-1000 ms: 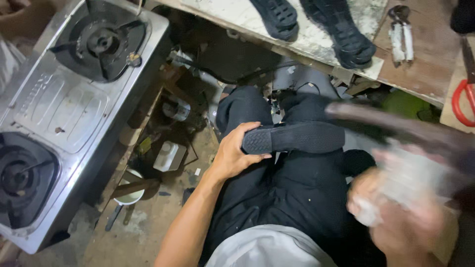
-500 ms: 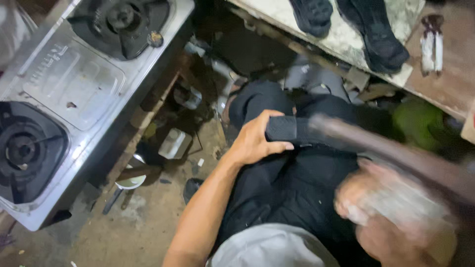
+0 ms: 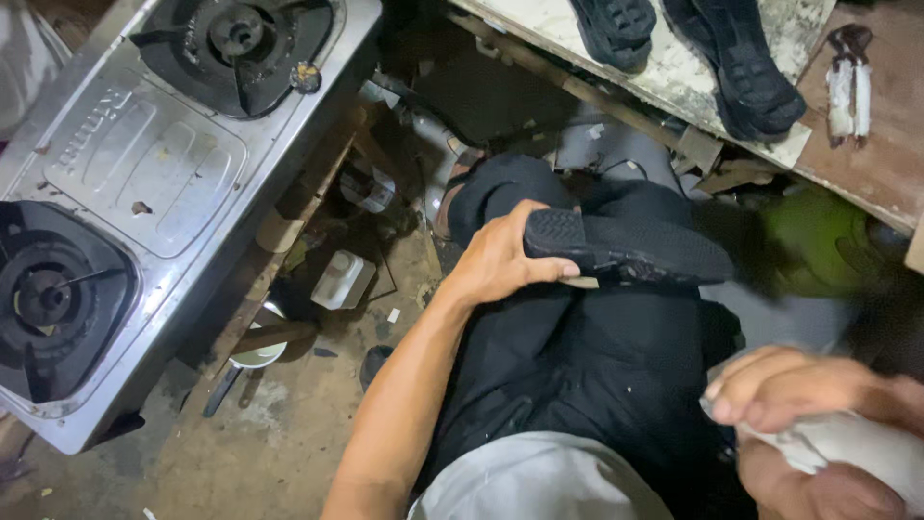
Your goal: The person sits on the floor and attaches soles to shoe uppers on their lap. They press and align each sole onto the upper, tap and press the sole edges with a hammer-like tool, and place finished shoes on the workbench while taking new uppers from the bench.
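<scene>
While your left hand (image 3: 500, 260) grips the black shoe sole (image 3: 630, 248) on your lap, your right hand (image 3: 799, 424) clutches a white cloth (image 3: 857, 443).

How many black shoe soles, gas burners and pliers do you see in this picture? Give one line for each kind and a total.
Black shoe soles: 3
Gas burners: 2
Pliers: 1
Total: 6

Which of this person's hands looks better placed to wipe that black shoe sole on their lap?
Probably the right hand: it grips a white cloth just beside the black shoe sole. The left hand already clasps the sole's end, steadying it on the knee.
</scene>
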Demonstrator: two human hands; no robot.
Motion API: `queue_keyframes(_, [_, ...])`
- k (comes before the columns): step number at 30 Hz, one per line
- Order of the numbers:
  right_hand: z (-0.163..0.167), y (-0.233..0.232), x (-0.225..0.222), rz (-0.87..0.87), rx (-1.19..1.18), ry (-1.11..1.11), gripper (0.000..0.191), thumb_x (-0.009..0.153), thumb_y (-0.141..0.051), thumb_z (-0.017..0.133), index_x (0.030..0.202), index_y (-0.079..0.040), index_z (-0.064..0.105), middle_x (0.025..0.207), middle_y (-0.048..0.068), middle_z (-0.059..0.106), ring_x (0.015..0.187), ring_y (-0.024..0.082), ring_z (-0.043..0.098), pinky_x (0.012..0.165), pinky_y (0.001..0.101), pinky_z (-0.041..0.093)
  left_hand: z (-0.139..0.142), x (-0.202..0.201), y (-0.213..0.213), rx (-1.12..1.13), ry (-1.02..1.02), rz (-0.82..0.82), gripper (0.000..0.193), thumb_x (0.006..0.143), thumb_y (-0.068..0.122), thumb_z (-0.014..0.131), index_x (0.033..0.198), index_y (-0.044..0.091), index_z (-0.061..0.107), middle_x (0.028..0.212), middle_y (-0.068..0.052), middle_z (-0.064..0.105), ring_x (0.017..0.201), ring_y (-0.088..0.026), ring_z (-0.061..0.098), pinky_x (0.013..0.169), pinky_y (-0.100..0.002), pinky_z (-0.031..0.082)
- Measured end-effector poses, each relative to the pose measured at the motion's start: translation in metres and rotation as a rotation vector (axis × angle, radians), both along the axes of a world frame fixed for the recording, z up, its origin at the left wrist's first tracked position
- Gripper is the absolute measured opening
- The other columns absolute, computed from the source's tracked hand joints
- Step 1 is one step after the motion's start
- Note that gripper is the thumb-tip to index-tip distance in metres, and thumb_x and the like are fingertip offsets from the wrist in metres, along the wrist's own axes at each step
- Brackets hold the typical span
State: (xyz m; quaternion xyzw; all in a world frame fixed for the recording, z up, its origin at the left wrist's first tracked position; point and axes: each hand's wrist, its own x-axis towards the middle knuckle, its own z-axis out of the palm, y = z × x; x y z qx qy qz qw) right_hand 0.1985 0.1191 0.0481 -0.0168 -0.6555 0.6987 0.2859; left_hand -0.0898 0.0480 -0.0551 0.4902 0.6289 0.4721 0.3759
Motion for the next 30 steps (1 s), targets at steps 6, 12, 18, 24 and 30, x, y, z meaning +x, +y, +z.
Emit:
queue_keyframes(6, [-0.044,-0.013,-0.013,-0.552,0.469,-1.082,0.031,0.086,-0.03,0.074,0.101,-0.003,0.068,0.07,0.013,0.067,0.061,0.029,0.065,0.061,0.0423,0.053,0.008,-0.001,-0.003,-0.082,0.019,-0.035,0.073,0.067,0.047,0.086,0.123,0.006,0.064,0.108,-0.016,0.077,0.109,-0.032,0.073,0.093,-0.039,0.053])
queue_keyframes(12, [-0.023,-0.011,0.045,-0.32,-0.118,-0.025,0.043,0.105,-0.05,0.061,0.107,-0.008,0.065,0.086,0.009,0.068,0.073,0.025,0.066,0.067,0.0381,0.055,0.006,0.005,-0.002,-0.091,0.049,0.001,0.076,0.065,0.045,0.087,0.126,0.006,0.062,0.109,-0.018,0.074,0.108,-0.032,0.072,0.094,-0.039,0.053])
queue_keyframes(18, [-0.073,-0.022,0.022,-0.54,0.941,-1.016,0.048,0.084,-0.034,0.075,0.114,0.002,0.066,0.086,0.024,0.07,0.069,0.044,0.067,0.056,0.0466,0.053,0.005,0.004,-0.002,-0.044,0.022,-0.031,0.072,0.067,0.044,0.086,0.124,0.006,0.063,0.109,-0.016,0.076,0.11,-0.03,0.073,0.094,-0.039,0.053])
queue_keyframes(24, [-0.033,-0.026,0.036,-0.686,0.719,-0.846,0.046,0.083,-0.024,0.078,0.116,0.006,0.064,0.087,0.026,0.069,0.081,0.037,0.072,0.067,0.0435,0.056,0.009,0.01,0.002,-0.069,0.049,-0.048,0.073,0.069,0.043,0.087,0.125,0.004,0.062,0.107,-0.015,0.075,0.107,-0.029,0.072,0.093,-0.038,0.053])
queue_keyframes(30, [0.008,-0.038,0.024,-0.563,-0.045,0.079,0.031,0.103,-0.036,0.068,0.102,-0.006,0.069,0.088,0.013,0.07,0.075,0.029,0.067,0.074,0.0444,0.058,0.012,0.01,-0.001,-0.111,0.032,-0.03,0.074,0.067,0.04,0.088,0.126,0.005,0.062,0.108,-0.015,0.076,0.106,-0.027,0.073,0.093,-0.037,0.054])
